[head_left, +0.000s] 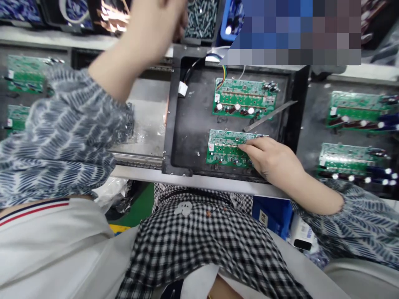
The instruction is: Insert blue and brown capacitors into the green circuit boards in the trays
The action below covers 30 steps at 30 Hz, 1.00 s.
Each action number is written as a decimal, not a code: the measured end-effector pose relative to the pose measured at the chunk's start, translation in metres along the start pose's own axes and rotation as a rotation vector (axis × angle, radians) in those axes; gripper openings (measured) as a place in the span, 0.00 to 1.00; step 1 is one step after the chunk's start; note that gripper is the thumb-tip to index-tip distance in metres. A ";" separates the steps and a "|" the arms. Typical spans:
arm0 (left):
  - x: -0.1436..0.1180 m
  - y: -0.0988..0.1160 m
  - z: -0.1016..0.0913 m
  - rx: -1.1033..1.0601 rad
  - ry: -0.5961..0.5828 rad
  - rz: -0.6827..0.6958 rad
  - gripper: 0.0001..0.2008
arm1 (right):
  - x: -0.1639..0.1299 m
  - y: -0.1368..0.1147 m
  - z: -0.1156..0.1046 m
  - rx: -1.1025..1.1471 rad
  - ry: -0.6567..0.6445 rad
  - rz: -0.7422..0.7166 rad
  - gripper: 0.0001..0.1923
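My left hand point(158, 29) reaches up over the row of parts bins, between copper-coloured pieces point(107, 16) and a bin of small grey pieces point(202, 18). Its fingers are mostly cut off by the frame's top edge. Down at the lower green circuit board point(222, 153), my right hand point(268, 155) has its thumb and fingers pressed together over the board's middle. Whatever lies between those fingertips is too small to make out. Above it in the same black tray point(190, 141) lies another circuit board point(246, 97) with several brown, white-topped cylindrical parts along its lower edge.
A flat grey strip point(271, 116) lies slanted beside the upper board. Wires with a white connector point(183, 89) hang into the tray's upper left. More boards sit in a right-hand tray point(314, 124) and at far left. Metal conveyor rails point(137, 157) run leftward.
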<state>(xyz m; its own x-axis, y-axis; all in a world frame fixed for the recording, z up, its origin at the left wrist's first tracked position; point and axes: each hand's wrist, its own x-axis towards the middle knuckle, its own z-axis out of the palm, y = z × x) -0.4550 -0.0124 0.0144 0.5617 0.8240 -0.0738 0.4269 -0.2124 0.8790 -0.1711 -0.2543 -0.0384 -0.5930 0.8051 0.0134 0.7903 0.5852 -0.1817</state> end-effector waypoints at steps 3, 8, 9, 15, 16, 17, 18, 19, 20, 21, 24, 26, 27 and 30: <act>-0.045 0.018 0.033 0.161 -0.007 0.047 0.13 | 0.001 0.002 0.001 -0.033 -0.036 -0.012 0.17; -0.082 0.044 0.080 0.246 -0.203 -0.082 0.19 | 0.006 -0.010 -0.008 -0.008 0.048 0.033 0.16; -0.085 0.050 0.087 0.229 -0.267 -0.114 0.19 | 0.007 -0.015 -0.014 -0.015 0.115 0.036 0.15; -0.080 0.070 0.115 0.186 -0.602 -0.088 0.15 | 0.001 -0.032 -0.040 0.081 0.386 -0.022 0.11; -0.071 0.070 0.114 0.274 -0.549 -0.031 0.16 | -0.002 -0.030 -0.039 0.090 0.352 0.012 0.10; -0.059 0.069 0.112 0.378 -0.453 0.041 0.18 | -0.005 -0.026 -0.035 0.089 0.300 0.026 0.09; -0.045 0.067 0.109 0.482 -0.343 0.121 0.21 | -0.008 -0.022 -0.031 0.079 0.242 0.013 0.09; -0.027 0.065 0.105 0.574 -0.231 0.184 0.23 | -0.010 -0.019 -0.025 0.066 0.187 -0.024 0.09; -0.008 0.062 0.102 0.640 -0.146 0.222 0.25 | -0.012 -0.016 -0.020 0.053 0.140 -0.067 0.10; 0.011 0.060 0.099 0.689 -0.099 0.214 0.26 | -0.013 -0.015 -0.014 0.038 0.091 -0.091 0.11; 0.066 0.052 0.098 0.758 -0.069 0.060 0.28 | -0.015 -0.016 -0.006 -0.027 0.008 -0.099 0.14; 0.094 0.048 0.104 0.790 -0.066 -0.044 0.27 | -0.017 -0.018 -0.006 -0.044 -0.005 -0.102 0.14; 0.104 0.047 0.108 0.801 -0.062 -0.080 0.27 | -0.017 -0.018 -0.007 -0.040 -0.006 -0.105 0.14; 0.124 0.045 0.118 0.771 -0.039 -0.118 0.33 | -0.017 -0.018 -0.011 -0.017 -0.007 -0.105 0.15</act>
<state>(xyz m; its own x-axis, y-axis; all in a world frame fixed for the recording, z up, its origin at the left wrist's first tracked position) -0.2827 0.0187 -0.0106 0.5005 0.8478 -0.1751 0.8493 -0.4415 0.2895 -0.1730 -0.2775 -0.0241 -0.6737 0.7386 0.0251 0.7261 0.6678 -0.1634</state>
